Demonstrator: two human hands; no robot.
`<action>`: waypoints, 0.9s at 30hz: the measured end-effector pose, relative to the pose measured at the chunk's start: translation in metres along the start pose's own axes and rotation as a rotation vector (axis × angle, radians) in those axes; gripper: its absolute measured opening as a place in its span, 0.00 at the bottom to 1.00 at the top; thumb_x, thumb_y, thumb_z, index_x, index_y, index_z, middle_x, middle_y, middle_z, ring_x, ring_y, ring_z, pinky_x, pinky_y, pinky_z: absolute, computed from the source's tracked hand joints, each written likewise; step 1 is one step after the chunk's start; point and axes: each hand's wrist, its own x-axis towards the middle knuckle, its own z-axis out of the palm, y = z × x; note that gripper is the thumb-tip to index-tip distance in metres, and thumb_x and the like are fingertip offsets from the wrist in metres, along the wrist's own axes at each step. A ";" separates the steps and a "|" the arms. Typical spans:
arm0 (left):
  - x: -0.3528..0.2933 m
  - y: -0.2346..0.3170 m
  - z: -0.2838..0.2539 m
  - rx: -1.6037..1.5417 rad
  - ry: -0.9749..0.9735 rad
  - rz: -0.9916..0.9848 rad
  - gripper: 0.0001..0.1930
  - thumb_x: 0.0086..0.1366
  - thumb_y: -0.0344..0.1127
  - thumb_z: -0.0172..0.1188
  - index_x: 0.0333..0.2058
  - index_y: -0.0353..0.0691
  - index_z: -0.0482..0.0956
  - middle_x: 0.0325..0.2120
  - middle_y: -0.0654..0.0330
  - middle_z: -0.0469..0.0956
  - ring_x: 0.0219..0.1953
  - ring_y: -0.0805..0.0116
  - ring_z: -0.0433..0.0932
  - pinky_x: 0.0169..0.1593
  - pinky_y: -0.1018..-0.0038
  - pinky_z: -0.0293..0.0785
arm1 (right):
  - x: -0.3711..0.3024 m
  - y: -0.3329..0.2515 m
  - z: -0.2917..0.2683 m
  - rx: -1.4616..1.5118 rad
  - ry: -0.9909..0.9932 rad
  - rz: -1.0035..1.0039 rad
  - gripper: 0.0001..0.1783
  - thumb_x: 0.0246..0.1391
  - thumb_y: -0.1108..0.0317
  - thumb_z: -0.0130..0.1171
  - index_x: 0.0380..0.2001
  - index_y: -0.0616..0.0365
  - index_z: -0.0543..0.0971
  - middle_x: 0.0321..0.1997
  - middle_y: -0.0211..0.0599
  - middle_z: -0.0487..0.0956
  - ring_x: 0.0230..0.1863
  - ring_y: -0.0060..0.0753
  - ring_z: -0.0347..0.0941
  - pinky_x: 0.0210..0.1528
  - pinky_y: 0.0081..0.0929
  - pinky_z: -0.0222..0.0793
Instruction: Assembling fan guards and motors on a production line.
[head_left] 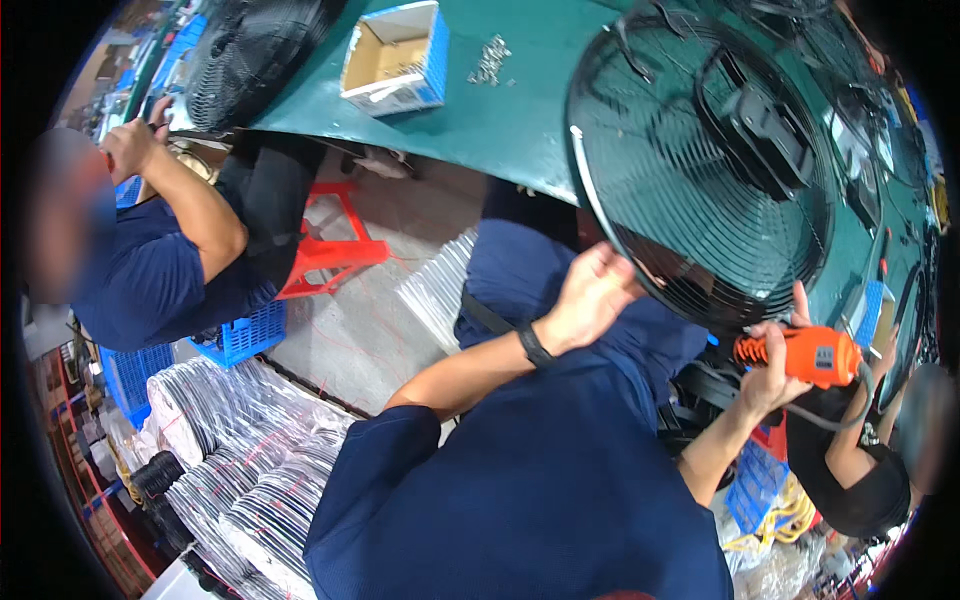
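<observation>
A round black wire fan guard (pixel 660 160) rests at the near edge of the green bench, tilted toward me. Mounted on it is a black bracket-like housing (pixel 765 140). My left hand (pixel 592 300) is closed on the guard's near left rim, fingertips partly hidden by the rim. My right hand (pixel 768 372) grips an orange electric screwdriver (pixel 820 357) just below the guard's near right edge, with one finger pointing up. A grey cord runs from the screwdriver's right end. Its working tip cannot be made out.
On the green bench (pixel 530 130) stand a blue-and-white box (pixel 432 72) and a pile of small screws (pixel 490 62). Another fan (pixel 250 60) lies far left. Co-workers sit on both sides. Stacked wire rings (pixel 270 500), a red stool (pixel 340 255) and blue crates (pixel 250 335) are at left.
</observation>
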 end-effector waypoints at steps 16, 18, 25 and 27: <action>0.103 0.183 -0.013 2.193 0.570 0.743 0.10 0.53 0.30 0.61 0.34 0.34 0.80 0.29 0.50 0.76 0.33 0.51 0.77 0.39 0.62 0.73 | -0.006 -0.020 -0.025 0.235 -0.031 -0.082 0.21 0.44 0.80 0.53 0.46 0.67 0.68 0.41 0.73 0.73 0.26 0.35 0.75 0.42 0.34 0.73; 0.109 0.182 -0.019 2.315 0.518 0.743 0.08 0.53 0.32 0.60 0.32 0.36 0.81 0.29 0.50 0.76 0.33 0.50 0.77 0.40 0.61 0.73 | -0.010 -0.021 -0.020 0.193 -0.043 -0.138 0.21 0.44 0.79 0.53 0.45 0.67 0.68 0.39 0.70 0.74 0.26 0.35 0.75 0.43 0.37 0.73; 0.111 0.191 -0.006 2.426 0.404 0.687 0.03 0.57 0.29 0.55 0.30 0.37 0.74 0.31 0.50 0.74 0.36 0.49 0.74 0.39 0.59 0.70 | -0.011 -0.035 -0.015 0.283 -0.087 -0.134 0.23 0.46 0.75 0.56 0.47 0.65 0.66 0.54 0.77 0.65 0.28 0.38 0.76 0.37 0.35 0.74; 0.091 0.189 0.004 2.231 0.229 0.736 0.02 0.60 0.27 0.54 0.31 0.36 0.72 0.26 0.55 0.74 0.22 0.65 0.73 0.28 0.69 0.71 | -0.016 -0.041 -0.013 0.325 -0.067 -0.214 0.24 0.47 0.71 0.57 0.49 0.62 0.65 0.56 0.74 0.64 0.28 0.37 0.75 0.35 0.35 0.72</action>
